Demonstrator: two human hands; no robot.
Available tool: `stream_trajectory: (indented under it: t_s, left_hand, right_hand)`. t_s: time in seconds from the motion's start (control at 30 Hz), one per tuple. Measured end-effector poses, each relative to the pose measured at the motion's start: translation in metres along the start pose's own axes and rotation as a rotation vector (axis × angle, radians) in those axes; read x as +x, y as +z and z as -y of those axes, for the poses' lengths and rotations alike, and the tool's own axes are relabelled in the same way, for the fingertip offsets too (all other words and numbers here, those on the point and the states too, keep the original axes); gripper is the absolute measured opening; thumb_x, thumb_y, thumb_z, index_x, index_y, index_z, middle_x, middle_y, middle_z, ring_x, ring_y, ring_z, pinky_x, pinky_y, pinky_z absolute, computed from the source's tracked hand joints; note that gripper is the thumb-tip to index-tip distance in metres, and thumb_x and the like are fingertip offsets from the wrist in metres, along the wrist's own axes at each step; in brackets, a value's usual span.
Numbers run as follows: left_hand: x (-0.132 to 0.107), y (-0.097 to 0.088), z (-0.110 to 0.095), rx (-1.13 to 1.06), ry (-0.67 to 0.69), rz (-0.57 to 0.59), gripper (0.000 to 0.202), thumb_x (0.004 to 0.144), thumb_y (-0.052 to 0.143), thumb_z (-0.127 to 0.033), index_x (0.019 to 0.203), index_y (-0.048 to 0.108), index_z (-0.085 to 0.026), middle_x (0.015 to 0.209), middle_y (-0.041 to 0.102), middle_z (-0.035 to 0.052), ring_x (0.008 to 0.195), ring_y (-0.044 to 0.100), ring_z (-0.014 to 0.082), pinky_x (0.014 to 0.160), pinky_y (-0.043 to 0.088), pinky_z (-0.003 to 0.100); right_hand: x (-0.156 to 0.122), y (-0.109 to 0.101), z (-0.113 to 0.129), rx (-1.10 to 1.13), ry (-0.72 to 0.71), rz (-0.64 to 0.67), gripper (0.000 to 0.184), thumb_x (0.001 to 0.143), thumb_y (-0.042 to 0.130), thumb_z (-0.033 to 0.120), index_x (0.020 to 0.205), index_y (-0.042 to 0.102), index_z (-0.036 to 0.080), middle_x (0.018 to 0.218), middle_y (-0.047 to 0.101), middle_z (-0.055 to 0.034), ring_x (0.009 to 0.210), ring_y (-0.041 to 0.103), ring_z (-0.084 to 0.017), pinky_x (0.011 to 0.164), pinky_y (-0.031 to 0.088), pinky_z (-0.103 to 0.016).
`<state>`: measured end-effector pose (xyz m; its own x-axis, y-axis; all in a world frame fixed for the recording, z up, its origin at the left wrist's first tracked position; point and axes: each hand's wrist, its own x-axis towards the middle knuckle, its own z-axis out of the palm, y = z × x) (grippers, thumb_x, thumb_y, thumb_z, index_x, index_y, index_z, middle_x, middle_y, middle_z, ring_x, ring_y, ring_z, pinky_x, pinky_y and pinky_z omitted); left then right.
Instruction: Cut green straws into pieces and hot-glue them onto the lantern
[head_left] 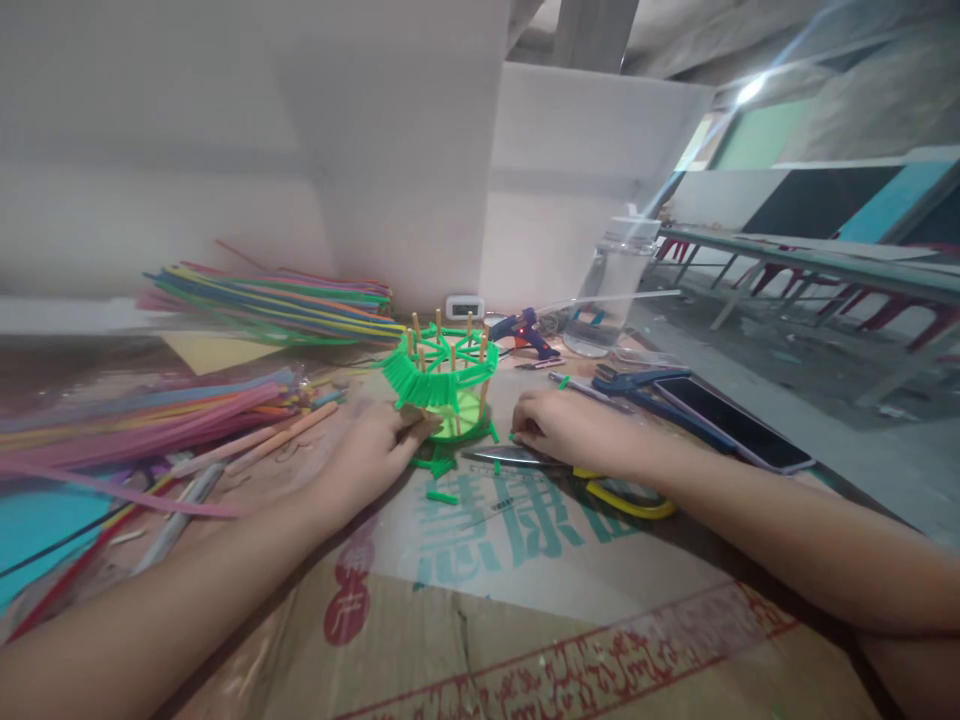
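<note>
Green frame base [466, 418] pt. hidden by L hand [379, 445].

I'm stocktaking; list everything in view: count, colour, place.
Stick-framed model: one, green, centre
Cut pieces: several, green, near model
Pipe cleaners: many, multicoloured, left
Scissors: one, yellow-handled, centre
Glue gun: one, blue, behind model
Digital clock: one, white, back
Bottle: one, clear, right
Phone: one, black screen, right
Hand tool: one, blue, beside phone
Printed cardboard: one, brown, foreground
Sheet: one, turquoise, lower left
Table: one, grey, background
Stools: several, red, background
Left hand: one, at model
Right hand: one, near scissors
</note>
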<state>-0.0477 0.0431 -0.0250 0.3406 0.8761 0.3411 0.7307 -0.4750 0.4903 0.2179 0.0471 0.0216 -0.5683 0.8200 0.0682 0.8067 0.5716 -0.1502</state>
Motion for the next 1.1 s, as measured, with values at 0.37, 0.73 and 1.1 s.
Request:
stream_trajectory:
  t_s: [0.37,0.73,1.1]
  left_hand:
    - [0.000,-0.002,-0.005,0.002,0.020,0.041,0.040,0.096,0.043,-0.041,0.079,0.069,-0.016,0.077,0.070,0.0075,0.069,0.060,0.0190,0.064,0.040,0.028]
    - [0.001,-0.002,-0.003,-0.033,0.043,0.037,0.037,0.095,0.044,-0.037,0.080,0.070,-0.016,0.075,0.070,0.0074,0.067,0.059,0.0181,0.065,0.042,0.027]
    - [0.002,-0.001,-0.003,-0.050,0.056,0.015,0.036,0.095,0.044,-0.035,0.080,0.071,-0.016,0.072,0.069,0.0068,0.072,0.061,0.0199,0.071,0.045,0.029]
  right_hand:
    - [-0.010,0.005,0.034,1.258,0.047,-0.277,0.020,0.082,0.068,0.031,0.096,0.057,0.021,0.077,0.073,-0.0005,0.070,0.071,-0.015,0.072,0.059,-0.033]
    - [0.017,0.019,0.041,1.482,0.134,-0.244,0.033,0.076,0.075,0.047,0.078,0.064,0.016,0.068,0.071,-0.0017,0.055,0.065,-0.011,0.054,0.053,-0.024]
    - [0.018,0.020,0.053,1.401,0.105,-0.293,0.032,0.082,0.067,0.049,0.074,0.059,0.018,0.058,0.064,0.0016,0.048,0.058,-0.010,0.046,0.047,-0.021]
